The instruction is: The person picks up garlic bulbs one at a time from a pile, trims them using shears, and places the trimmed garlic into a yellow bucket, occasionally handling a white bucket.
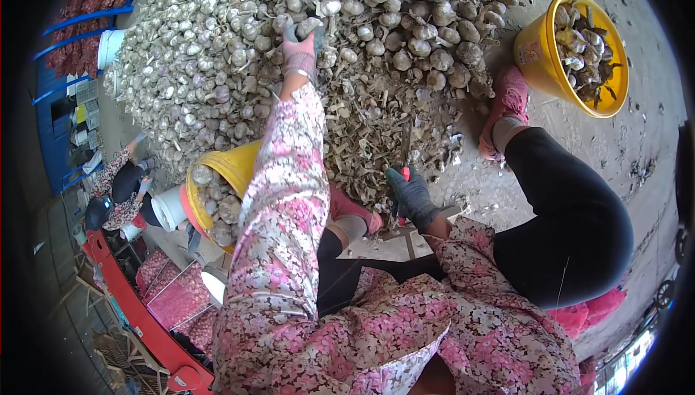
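Note:
My left hand (pixel 300 49), in a pink and grey glove, reaches into the large heap of garlic bulbs (pixel 195 47). Its fingers close around a garlic bulb (pixel 309 28) at the heap's near side. My right hand (pixel 413 197), in a dark grey glove, grips a pair of shears (pixel 406 143) with red handles, blades pointing away from me. Those blades lie over a litter of cut stems and dry husks (pixel 369 123). Larger, dirtier bulbs with stem stubs (pixel 434 33) lie at the heap's right side.
A yellow bucket (pixel 250 163) of bulbs tilts beside my left arm. Another yellow bucket (pixel 532 55), holding bulbs and dark scraps, stands beyond my right foot (pixel 507 109). At left a person (pixel 119 196) works near a white bucket (pixel 170 208). A red metal beam (pixel 137 315) runs along the lower left.

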### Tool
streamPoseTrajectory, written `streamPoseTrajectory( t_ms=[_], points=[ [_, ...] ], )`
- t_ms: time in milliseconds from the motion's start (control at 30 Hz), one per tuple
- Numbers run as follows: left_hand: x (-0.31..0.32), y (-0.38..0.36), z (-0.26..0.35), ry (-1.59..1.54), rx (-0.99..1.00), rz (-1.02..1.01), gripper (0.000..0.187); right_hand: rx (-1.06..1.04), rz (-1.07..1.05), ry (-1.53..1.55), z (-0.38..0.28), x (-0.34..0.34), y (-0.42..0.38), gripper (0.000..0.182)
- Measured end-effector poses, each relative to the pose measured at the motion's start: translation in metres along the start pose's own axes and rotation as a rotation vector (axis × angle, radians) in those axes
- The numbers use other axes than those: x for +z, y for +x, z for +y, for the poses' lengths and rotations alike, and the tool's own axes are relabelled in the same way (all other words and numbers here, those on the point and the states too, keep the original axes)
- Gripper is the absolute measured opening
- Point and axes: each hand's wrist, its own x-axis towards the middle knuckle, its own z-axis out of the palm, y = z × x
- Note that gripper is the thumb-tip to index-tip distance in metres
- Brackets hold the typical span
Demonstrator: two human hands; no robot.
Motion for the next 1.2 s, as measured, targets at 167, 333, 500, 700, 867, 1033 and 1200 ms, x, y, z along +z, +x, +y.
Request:
streamPoseTrajectory(
  t_ms=[167,333,500,700,867,1033,1200],
  points=[
    [-0.055,-0.176,0.091,-1.447,-0.476,-0.43,0.025,-0.161,-0.057,-0.184,0.0,-0.002,0.003,0.045],
    [-0.076,-0.294,0.121,-1.813,-0.447,-0.609,0.036,-0.364,-0.217,-0.389,-0.042,0.0,-0.037,0.058],
    [-0.085,-0.347,0.13,-1.373,-0.415,-0.523,0.025,-0.616,-0.225,-0.531,-0.058,-0.003,-0.08,0.047],
    [-0.106,-0.39,0.133,-1.349,-0.417,-0.533,0.029,-0.678,-0.307,-0.495,-0.023,-0.014,-0.092,0.035],
    [-0.112,-0.407,0.126,-1.723,-0.348,-0.527,0.028,-0.329,-0.383,-0.345,-0.02,-0.009,-0.121,0.018],
    [-0.208,-0.384,0.163,-1.252,-0.135,-0.145,0.023,-0.215,-0.343,-0.153,-0.011,-0.01,-0.106,0.015],
    [-0.334,-0.34,0.126,-0.198,0.274,0.241,0.039,-0.118,-0.236,0.011,-0.004,-0.01,-0.073,0.015]
  ],
)
